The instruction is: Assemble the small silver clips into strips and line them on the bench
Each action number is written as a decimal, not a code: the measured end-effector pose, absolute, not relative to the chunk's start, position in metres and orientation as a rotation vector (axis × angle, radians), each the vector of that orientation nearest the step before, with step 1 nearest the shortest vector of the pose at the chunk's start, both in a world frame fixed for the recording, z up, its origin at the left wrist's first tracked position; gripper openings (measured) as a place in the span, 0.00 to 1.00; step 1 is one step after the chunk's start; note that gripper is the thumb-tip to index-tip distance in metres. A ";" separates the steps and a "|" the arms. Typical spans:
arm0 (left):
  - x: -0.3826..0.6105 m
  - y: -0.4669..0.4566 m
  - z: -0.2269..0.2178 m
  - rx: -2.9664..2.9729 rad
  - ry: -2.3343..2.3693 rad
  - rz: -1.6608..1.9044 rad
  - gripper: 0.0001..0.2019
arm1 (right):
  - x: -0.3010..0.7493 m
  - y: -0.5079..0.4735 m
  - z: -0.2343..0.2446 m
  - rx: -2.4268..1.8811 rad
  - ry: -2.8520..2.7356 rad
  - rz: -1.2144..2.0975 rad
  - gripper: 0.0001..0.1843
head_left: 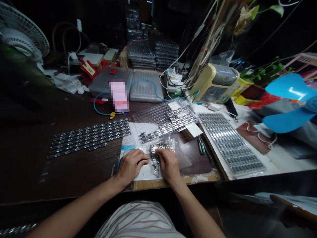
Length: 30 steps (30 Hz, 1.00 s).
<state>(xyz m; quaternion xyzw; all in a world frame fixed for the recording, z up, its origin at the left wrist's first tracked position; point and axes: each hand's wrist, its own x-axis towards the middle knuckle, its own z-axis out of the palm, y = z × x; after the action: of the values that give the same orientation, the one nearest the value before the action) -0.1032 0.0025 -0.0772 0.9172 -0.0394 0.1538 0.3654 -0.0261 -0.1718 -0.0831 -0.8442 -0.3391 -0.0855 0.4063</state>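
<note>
A heap of small shiny metal parts [158,149] lies on a white sheet [146,130] near the desk's front edge. My left hand [131,164] rests at the heap's left side, its fingers curled and pinched at the parts. My right hand [167,163] sits on the heap's right side, fingers bent down into it. What each hand pinches is too small to name. Behind the heap a clear plastic tray [170,119] holds rows of the parts. To the left, several rows of the same parts [90,137] lie in lines on the dark desk.
A filled tray [230,145] lies at the right, with screwdrivers [201,145] beside the sheet. Stacked trays [153,54], a blue cable [99,102], a yellow device [215,82], a white fan [22,36] and a blue fan [292,102] surround the work spot.
</note>
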 end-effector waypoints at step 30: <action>-0.100 0.060 -0.036 0.996 0.607 0.084 0.11 | -0.048 -0.132 -0.072 -2.273 -0.993 -0.104 0.03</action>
<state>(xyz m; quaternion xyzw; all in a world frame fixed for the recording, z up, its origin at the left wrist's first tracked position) -0.0999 0.0596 -0.0357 0.4701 0.2867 0.0396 0.8338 -0.0477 -0.1324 -0.0720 -0.8663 -0.3786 -0.0397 0.3235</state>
